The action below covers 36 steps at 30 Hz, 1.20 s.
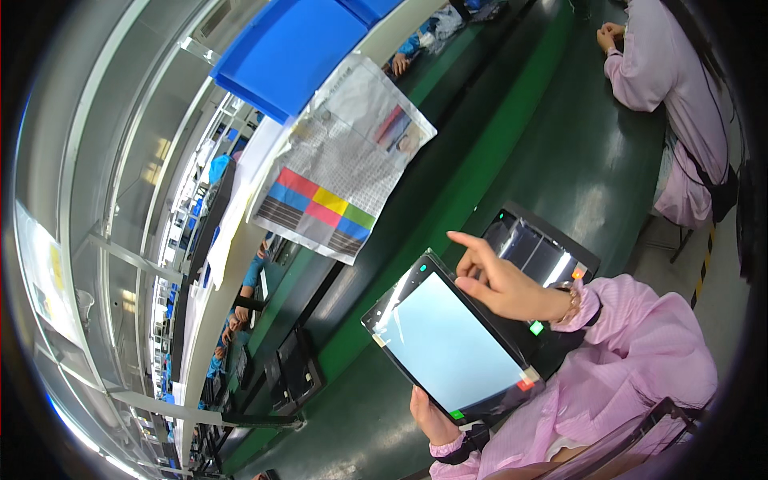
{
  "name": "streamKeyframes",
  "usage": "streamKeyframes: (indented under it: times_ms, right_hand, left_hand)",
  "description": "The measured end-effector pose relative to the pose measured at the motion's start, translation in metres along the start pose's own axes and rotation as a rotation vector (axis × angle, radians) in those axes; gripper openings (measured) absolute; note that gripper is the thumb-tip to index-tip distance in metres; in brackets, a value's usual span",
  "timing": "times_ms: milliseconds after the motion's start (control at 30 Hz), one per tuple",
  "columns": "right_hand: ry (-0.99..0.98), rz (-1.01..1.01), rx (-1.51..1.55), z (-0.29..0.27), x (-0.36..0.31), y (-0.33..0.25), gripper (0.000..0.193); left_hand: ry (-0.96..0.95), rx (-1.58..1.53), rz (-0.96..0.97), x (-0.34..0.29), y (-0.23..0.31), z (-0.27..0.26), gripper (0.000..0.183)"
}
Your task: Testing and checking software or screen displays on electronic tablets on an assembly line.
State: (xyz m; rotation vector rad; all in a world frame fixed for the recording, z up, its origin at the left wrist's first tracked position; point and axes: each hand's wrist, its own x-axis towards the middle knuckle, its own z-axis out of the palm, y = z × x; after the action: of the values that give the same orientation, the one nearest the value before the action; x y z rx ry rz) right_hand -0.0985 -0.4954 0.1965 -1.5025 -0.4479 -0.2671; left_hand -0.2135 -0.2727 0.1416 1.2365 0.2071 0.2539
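Note:
A tablet-like panel [448,344] with a lit, pale bluish-white screen and a black frame is tilted in front of me. Small green and red stickers and beige tape tabs mark its edges. My left hand [432,418] grips its lower left edge, with the fingers partly hidden beneath. Over the upper right edge hovers my right hand [512,290], its index finger stretched out and nothing held in it. Whether that hand touches the frame I cannot tell. Just beyond the right wrist lies a second dark panel [524,240] with a glossy, reflecting face and small coloured stickers.
A long green work bench [592,160] runs away from me. A printed sheet with coloured blocks [344,160] hangs below a blue bin [288,56]. At the far right sits a person in pink [672,80]. Dark devices [296,368] and other workers' hands [234,320] line the left side.

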Motion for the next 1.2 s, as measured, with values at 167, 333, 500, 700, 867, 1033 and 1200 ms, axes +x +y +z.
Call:
streamKeyframes:
  times_ms: [167,333,500,700,867,1033,1200]
  right_hand:
    - [0.088,-0.130,0.039,0.005,0.006,-0.027,0.048]
    - [0.230,0.041,0.547,0.010,0.006,-0.021,0.034]
    - [0.009,0.349,0.633,0.003,-0.010,0.026,0.024]
    - [-0.322,0.539,0.798,-0.010,-0.009,0.021,0.027]
    - [-0.353,0.591,0.924,-0.027,0.012,-0.004,0.048]
    - [-0.340,0.529,0.897,-0.025,0.038,-0.013,0.051]
    - [-0.299,0.372,0.798,-0.025,0.072,-0.010,0.048]
  left_hand:
    - [-0.036,-0.104,-0.100,0.000,-0.006,0.001,0.040]
    - [-0.072,-0.136,-0.082,0.004,-0.006,0.008,0.040]
    - [-0.090,-0.131,-0.028,0.009,0.001,0.024,0.038]
    - [-0.082,-0.126,0.021,0.019,0.002,0.030,0.032]
    - [-0.077,-0.119,0.156,0.031,0.013,0.048,0.033]
    - [-0.072,-0.108,0.298,0.048,0.016,0.060,0.031]
    - [-0.037,-0.010,0.486,0.065,0.026,0.080,0.033]
